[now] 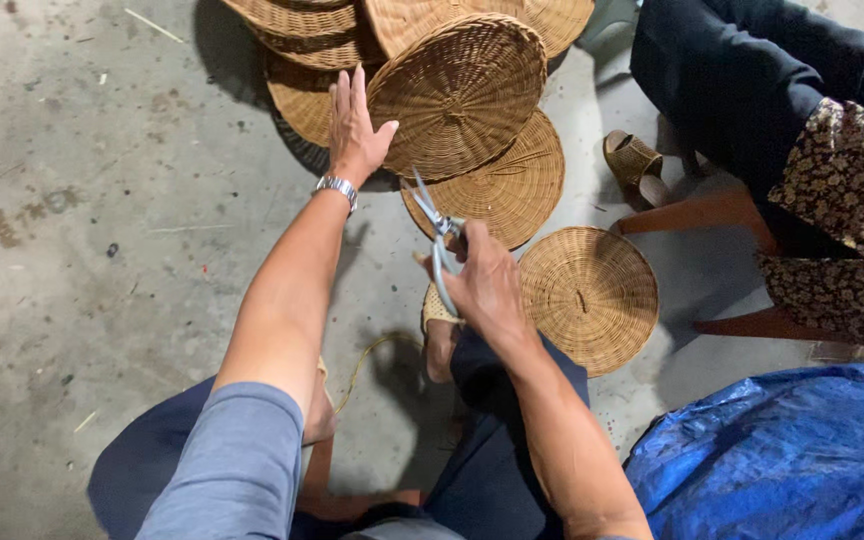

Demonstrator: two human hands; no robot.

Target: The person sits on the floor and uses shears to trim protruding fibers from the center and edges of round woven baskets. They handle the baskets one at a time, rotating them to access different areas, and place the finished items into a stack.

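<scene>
My left hand [355, 124], a metal watch on its wrist, reaches forward with fingers spread and touches the rim of a round woven rattan tray [457, 95] that stands tilted on its edge. My right hand [484, 285] is closed around a pair of metal scissors [436, 228], blades pointing up toward that tray. A second flat woven tray [512, 190] lies just behind the scissors. A third tray [592, 295] lies on the floor to the right of my right hand.
More woven trays [317, 40] are stacked at the top. Another seated person [812, 130] in dark clothes sits at the right, a sandalled foot [632, 160] near the trays. A blue plastic sheet [782, 450] lies bottom right. The floor is bare concrete [102, 200].
</scene>
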